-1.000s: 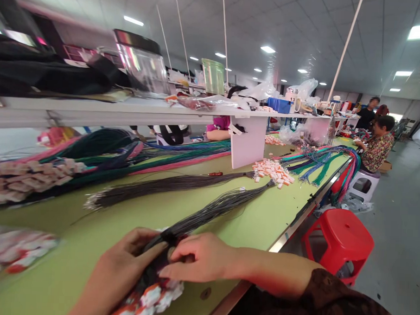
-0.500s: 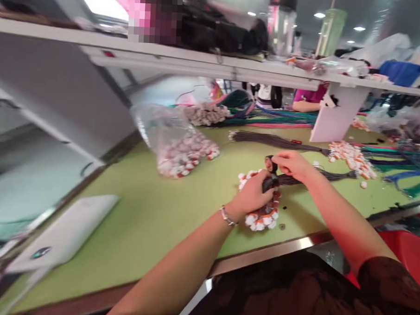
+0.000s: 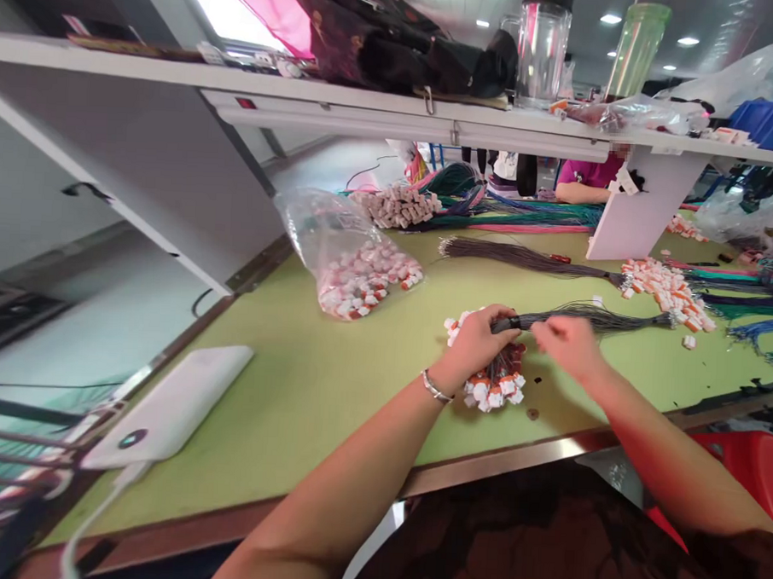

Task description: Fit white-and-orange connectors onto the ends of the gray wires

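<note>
My left hand point(image 3: 483, 341) is closed around a bundle of dark wires point(image 3: 583, 318) near its connector end. White and orange connectors point(image 3: 494, 390) fan out below and behind that hand on the green table. A black band, seemingly tape point(image 3: 508, 324), circles the wires at my left fingertips. Just right of the band is my right hand point(image 3: 569, 344), slightly blurred, its fingers curled and pressed together. Whatever may be between those fingers is hidden. The wires run rightward behind my right hand.
A clear bag of connectors point(image 3: 367, 276) lies left of the bundle. Behind are another dark wire bundle point(image 3: 522, 257) and a connector pile point(image 3: 668, 289). A white device with a cable point(image 3: 176, 404) lies at left. Overhead runs a shelf point(image 3: 369, 101); a person point(image 3: 583, 180) sits across.
My right hand has come down and toward me from above the bundle. The dark piece standing up at its fingertips no longer shows; a black band lies around the wires. The view has shifted slightly.
</note>
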Motion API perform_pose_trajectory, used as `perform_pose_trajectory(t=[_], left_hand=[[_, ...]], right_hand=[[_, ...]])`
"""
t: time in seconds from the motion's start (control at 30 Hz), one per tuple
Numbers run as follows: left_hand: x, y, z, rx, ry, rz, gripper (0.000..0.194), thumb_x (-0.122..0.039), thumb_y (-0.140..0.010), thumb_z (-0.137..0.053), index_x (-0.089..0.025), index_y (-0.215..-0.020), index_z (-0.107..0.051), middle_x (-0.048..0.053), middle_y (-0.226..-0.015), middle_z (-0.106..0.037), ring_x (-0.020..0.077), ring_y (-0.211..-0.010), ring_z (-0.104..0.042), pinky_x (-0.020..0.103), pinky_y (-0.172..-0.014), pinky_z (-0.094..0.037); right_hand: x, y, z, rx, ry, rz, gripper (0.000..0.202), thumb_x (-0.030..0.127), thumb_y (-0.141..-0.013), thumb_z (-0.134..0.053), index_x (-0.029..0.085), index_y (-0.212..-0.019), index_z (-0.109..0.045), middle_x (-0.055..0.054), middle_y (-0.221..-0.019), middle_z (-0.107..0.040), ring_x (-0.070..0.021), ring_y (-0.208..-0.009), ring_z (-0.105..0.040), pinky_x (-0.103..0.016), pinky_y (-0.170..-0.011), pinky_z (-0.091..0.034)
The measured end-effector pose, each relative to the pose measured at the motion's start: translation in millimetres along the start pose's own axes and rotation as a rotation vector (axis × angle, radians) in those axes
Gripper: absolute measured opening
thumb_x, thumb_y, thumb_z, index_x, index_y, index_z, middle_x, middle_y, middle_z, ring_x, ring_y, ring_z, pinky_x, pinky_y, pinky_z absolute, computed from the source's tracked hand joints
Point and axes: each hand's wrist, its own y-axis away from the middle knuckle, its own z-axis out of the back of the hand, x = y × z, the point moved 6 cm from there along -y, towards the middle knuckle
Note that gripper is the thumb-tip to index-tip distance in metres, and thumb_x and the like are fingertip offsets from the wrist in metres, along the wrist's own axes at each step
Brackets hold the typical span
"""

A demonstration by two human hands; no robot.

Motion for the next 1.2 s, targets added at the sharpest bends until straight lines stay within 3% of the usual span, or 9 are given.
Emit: perform_pose_trajectory(t=[0.1, 0.2, 0.37, 0.6, 0.77, 0.9, 1.0, 1.1, 1.2], left_hand=[[0, -3, 1.5, 0.062, -0.002, 0.030, 0.027, -0.033, -0.072, -0.064, -0.016, -0.093, -0.065, 0.005, -0.089, -0.070, 0.0212, -0.084, -0.064, 0.034, -0.080, -0.049], [-2, 0, 3.6, 0.148, 0.000, 0.049, 0.030, -0.039, -0.073, -0.062, -0.016, -0.093, -0.063, 0.005, -0.088, -0.069, 0.0212, -0.082, -0.063, 0.034, -0.077, -0.048], [-4, 9, 0.7, 0.363, 0.311, 0.039, 0.039, -0.033, -0.074, -0.061, -0.017, -0.108, -0.052, 0.005, -0.095, -0.067, 0.0192, -0.086, -0.063, 0.033, -0.078, -0.049], [-6, 7, 1.8, 0.044, 0.017, -0.067, 0.012, -0.023, -0.079, -0.054, -0.020, -0.089, -0.049, 0.004, -0.088, -0.063, 0.0188, -0.084, -0.061, 0.035, -0.080, -0.048], [-10, 10, -4.5, 0.084, -0.081, -0.211, 0.010, -0.022, -0.079, -0.053, -0.019, -0.087, -0.049, 0.005, -0.084, -0.063, 0.0196, -0.080, -0.059, 0.035, -0.076, -0.047], [-14, 18, -8.2, 0.105, -0.201, -0.321, 0.014, -0.025, -0.082, -0.050, -0.018, -0.094, -0.050, 0.007, -0.090, -0.063, 0.0204, -0.082, -0.058, 0.036, -0.079, -0.047], [-13, 23, -13.6, 0.124, -0.330, -0.278, 0.031, -0.038, -0.080, -0.057, -0.017, -0.102, -0.053, 0.009, -0.095, -0.065, 0.0239, -0.087, -0.061, 0.038, -0.081, -0.048], [-7, 22, -8.6, 0.038, -0.345, -0.192, 0.041, -0.042, -0.083, -0.053, -0.018, -0.115, -0.056, 0.010, -0.107, -0.068, 0.0263, -0.095, -0.063, 0.040, -0.087, -0.048], [-2, 14, -6.0, 0.076, -0.270, -0.160, 0.036, -0.040, -0.082, -0.050, -0.022, -0.110, -0.065, 0.005, -0.108, -0.072, 0.0250, -0.100, -0.065, 0.037, -0.094, -0.048]], right_hand=[[-12, 19, -25, 0.078, 0.042, -0.087, 0.028, 0.042, -0.081, -0.058, 0.017, -0.071, -0.067, -0.002, -0.060, -0.062, -0.0132, -0.055, -0.051, -0.026, -0.057, -0.036], [-16, 15, -51, 0.142, -0.252, -0.104, 0.025, 0.039, -0.078, -0.062, 0.015, -0.082, -0.070, -0.003, -0.069, -0.067, -0.0142, -0.063, -0.056, -0.025, -0.062, -0.042], [-19, 11, -56, 0.107, -0.495, -0.106, 0.025, 0.038, -0.077, -0.058, 0.015, -0.074, -0.068, -0.003, -0.074, -0.068, -0.0157, -0.069, -0.058, -0.027, -0.068, -0.045], [6, 38, -33, 0.144, 0.012, -0.012, 0.032, 0.035, -0.082, -0.055, 0.019, -0.055, -0.048, 0.003, -0.052, -0.045, -0.0108, -0.052, -0.036, -0.026, -0.052, -0.025], [56, 19, -12, 0.270, -0.058, 0.152, 0.037, 0.035, -0.078, -0.060, 0.019, -0.050, -0.042, 0.005, -0.051, -0.039, -0.0094, -0.052, -0.033, -0.026, -0.053, -0.024], [39, -38, -14, 0.180, -0.217, -0.185, 0.035, 0.042, -0.084, -0.053, 0.016, -0.062, -0.059, 0.002, -0.054, -0.049, -0.0098, -0.052, -0.040, -0.025, -0.053, -0.029], [21, -61, -28, 0.215, -0.042, -0.296, 0.044, 0.046, -0.085, -0.055, 0.015, -0.053, -0.057, 0.001, -0.050, -0.050, -0.0105, -0.052, -0.043, -0.026, -0.055, -0.030], [19, -54, -17, 0.044, 0.181, -0.170, 0.056, 0.055, -0.092, -0.041, 0.015, -0.058, -0.061, -0.004, -0.057, -0.056, -0.0130, -0.060, -0.049, -0.027, -0.059, -0.031], [31, -17, -7, -0.086, 0.240, 0.026, 0.053, 0.046, -0.098, -0.032, 0.016, -0.072, -0.066, -0.005, -0.073, -0.065, -0.0125, -0.071, -0.056, -0.024, -0.066, -0.035]])
